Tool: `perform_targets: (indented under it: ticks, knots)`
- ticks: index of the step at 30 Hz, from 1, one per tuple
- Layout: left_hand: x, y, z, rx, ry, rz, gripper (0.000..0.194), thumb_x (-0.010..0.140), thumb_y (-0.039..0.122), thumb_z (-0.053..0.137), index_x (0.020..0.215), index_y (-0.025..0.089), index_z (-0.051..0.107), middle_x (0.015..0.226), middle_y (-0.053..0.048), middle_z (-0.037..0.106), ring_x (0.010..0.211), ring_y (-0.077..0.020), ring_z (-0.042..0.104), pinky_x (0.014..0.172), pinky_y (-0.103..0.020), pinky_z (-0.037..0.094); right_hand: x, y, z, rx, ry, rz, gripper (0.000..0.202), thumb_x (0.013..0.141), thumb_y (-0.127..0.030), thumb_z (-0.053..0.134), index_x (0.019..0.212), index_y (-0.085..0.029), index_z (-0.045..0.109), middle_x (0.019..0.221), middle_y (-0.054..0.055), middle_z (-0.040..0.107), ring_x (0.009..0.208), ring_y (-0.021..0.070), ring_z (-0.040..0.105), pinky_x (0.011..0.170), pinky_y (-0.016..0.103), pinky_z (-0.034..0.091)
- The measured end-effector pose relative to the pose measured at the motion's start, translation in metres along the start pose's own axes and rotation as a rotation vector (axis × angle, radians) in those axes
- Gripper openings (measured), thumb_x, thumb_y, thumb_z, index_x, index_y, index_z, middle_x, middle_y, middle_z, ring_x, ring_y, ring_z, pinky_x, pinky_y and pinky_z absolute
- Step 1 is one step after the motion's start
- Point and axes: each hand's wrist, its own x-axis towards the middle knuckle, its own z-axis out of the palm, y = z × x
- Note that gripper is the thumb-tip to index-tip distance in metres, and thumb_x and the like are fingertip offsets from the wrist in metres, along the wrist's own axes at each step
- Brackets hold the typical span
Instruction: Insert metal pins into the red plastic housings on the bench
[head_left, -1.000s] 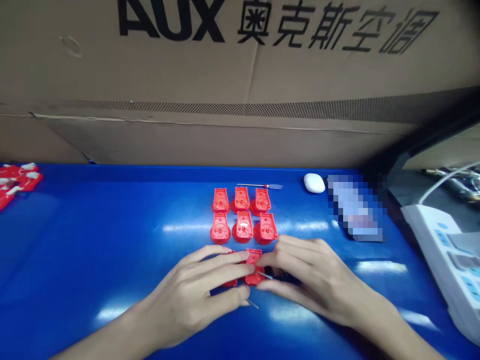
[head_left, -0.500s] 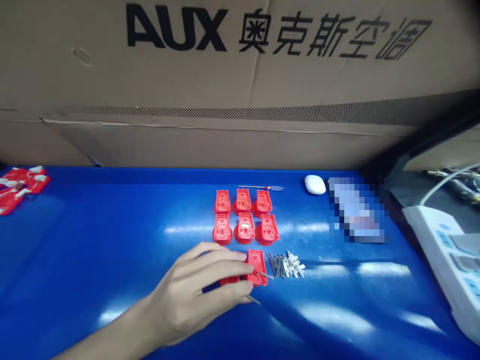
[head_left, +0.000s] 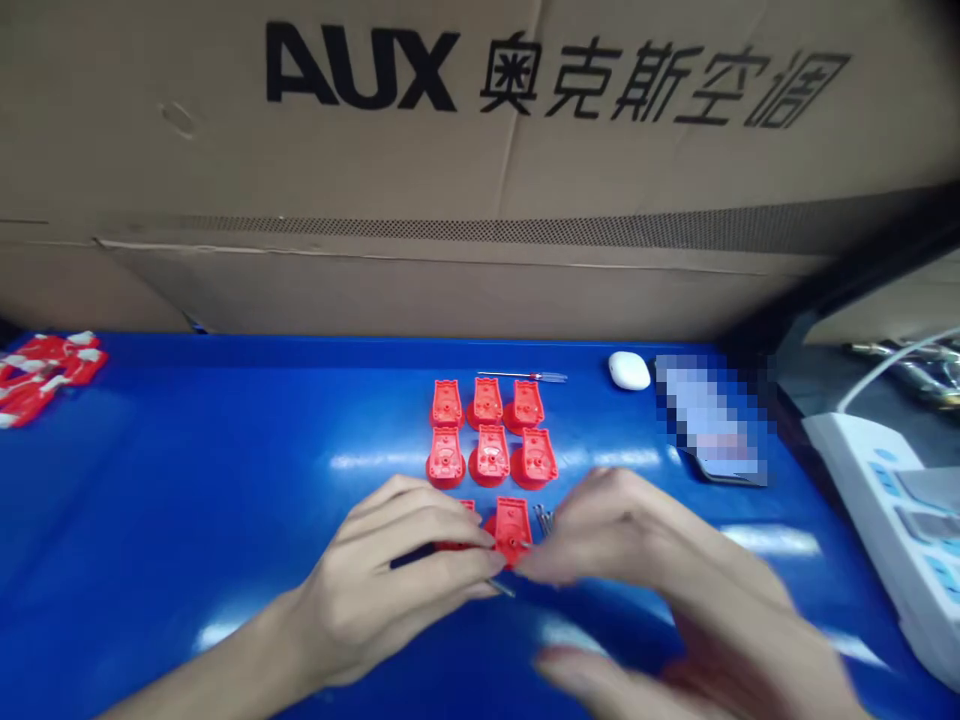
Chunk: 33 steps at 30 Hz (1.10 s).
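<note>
My left hand (head_left: 412,570) is closed in a pinch, with a thin metal pin (head_left: 504,588) sticking out below its fingertips. Another thin metal tip (head_left: 525,545) shows above the fingers. Under and beside this hand are two red plastic housings, one largely covered (head_left: 466,506) and one mostly visible (head_left: 513,520). My right hand (head_left: 637,540) is blurred, its thumb spread well away from its fingers, and I make out nothing held in it. Its fingertips are close to the left ones, over the right housing's edge. Several metal pins (head_left: 543,518) peek out behind it; the silver fittings are hidden.
Several red housings (head_left: 492,455) stand in two rows behind my hands on the blue table (head_left: 225,470). Beyond them lies a screwdriver (head_left: 525,376). A white case (head_left: 628,370), a pixelated phone (head_left: 709,420) and a power strip (head_left: 885,520) are right; red-white parts (head_left: 49,375) left.
My right hand has come into view from the right and reached the left fingertips, covering the silver fittings. My left hand stays nearly in place, still holding the pin.
</note>
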Motion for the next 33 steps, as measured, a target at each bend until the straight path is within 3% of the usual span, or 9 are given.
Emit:
perform_targets:
  ticks: [3,5,12,15,17,19,22,25,33]
  knots:
    - [-0.001,0.000,-0.001,-0.019,0.018,-0.023,0.010,0.108,0.016,0.070,0.117,0.016,0.075,0.104,-0.009,0.081,0.096,-0.0216,0.078,0.087,-0.038,0.062,0.024,0.011,0.007,0.033,-0.044,-0.050,0.029,0.108,-0.019,0.069,0.136,-0.025,0.073,0.119,0.007,0.068,0.104,0.0168,0.070,0.086,0.027,0.062]
    - [-0.002,0.000,-0.002,-0.034,0.006,-0.050,0.011,0.111,0.015,0.064,0.116,0.015,0.074,0.103,-0.009,0.080,0.097,-0.0219,0.077,0.087,-0.038,0.060,0.030,0.016,0.013,0.049,0.007,-0.132,0.026,0.106,-0.015,0.071,0.131,-0.022,0.076,0.114,0.006,0.070,0.099,0.0165,0.069,0.086,0.030,0.060]
    - [-0.003,0.001,-0.003,-0.048,-0.080,-0.128,0.014,0.109,0.013,0.066,0.121,0.018,0.071,0.110,-0.007,0.079,0.103,-0.0215,0.073,0.094,-0.038,0.056,0.020,0.030,0.024,0.138,0.032,-0.158,0.032,0.104,-0.006,0.071,0.132,-0.021,0.075,0.109,0.004,0.076,0.093,0.0164,0.069,0.083,0.034,0.055]
    - [-0.003,-0.001,-0.004,0.134,-0.138,-0.194,0.043,0.102,0.030,0.081,0.139,0.015,0.067,0.128,-0.014,0.074,0.119,-0.0296,0.066,0.100,-0.046,0.051,0.019,0.038,0.023,0.181,0.063,-0.129,0.032,0.103,-0.004,0.072,0.131,-0.020,0.074,0.110,0.004,0.080,0.096,0.0168,0.073,0.088,0.036,0.056]
    - [-0.003,-0.004,-0.006,0.301,-0.196,-0.223,0.064,0.094,0.045,0.087,0.146,0.016,0.064,0.135,-0.018,0.069,0.118,-0.0354,0.062,0.094,-0.050,0.049,0.021,0.041,0.022,0.194,0.109,-0.102,0.029,0.102,-0.004,0.073,0.127,-0.019,0.075,0.107,0.004,0.082,0.095,0.0174,0.076,0.089,0.037,0.058]
    - [-0.004,-0.006,-0.007,0.413,-0.241,-0.226,0.061,0.091,0.050,0.086,0.140,0.019,0.069,0.135,-0.018,0.067,0.113,-0.0369,0.059,0.087,-0.050,0.045,0.023,0.043,0.021,0.202,0.160,-0.080,0.028,0.100,-0.002,0.073,0.122,-0.019,0.076,0.103,0.004,0.083,0.092,0.0181,0.077,0.086,0.037,0.060]
    - [-0.004,-0.006,-0.009,0.465,-0.259,-0.232,0.040,0.094,0.044,0.083,0.125,0.021,0.074,0.131,-0.016,0.069,0.109,-0.0361,0.059,0.083,-0.048,0.042,0.024,0.043,0.022,0.239,0.186,-0.080,0.028,0.098,-0.001,0.074,0.119,-0.020,0.077,0.099,0.004,0.084,0.086,0.0189,0.077,0.082,0.038,0.061]
    - [-0.003,-0.005,-0.010,0.428,-0.243,-0.223,0.033,0.096,0.038,0.081,0.123,0.020,0.072,0.124,-0.015,0.073,0.108,-0.0350,0.063,0.083,-0.047,0.046,0.022,0.044,0.023,0.258,0.143,-0.101,0.028,0.099,-0.003,0.076,0.121,-0.020,0.079,0.103,0.005,0.083,0.089,0.0187,0.077,0.083,0.039,0.060]
    - [-0.006,-0.002,-0.006,0.083,-0.031,-0.124,0.055,0.089,0.011,0.082,0.141,0.016,0.064,0.125,-0.011,0.082,0.120,-0.0261,0.078,0.107,-0.040,0.065,0.014,0.041,0.020,0.285,0.070,-0.099,0.045,0.099,-0.004,0.076,0.141,-0.022,0.074,0.115,0.007,0.079,0.099,0.0190,0.075,0.088,0.035,0.062]
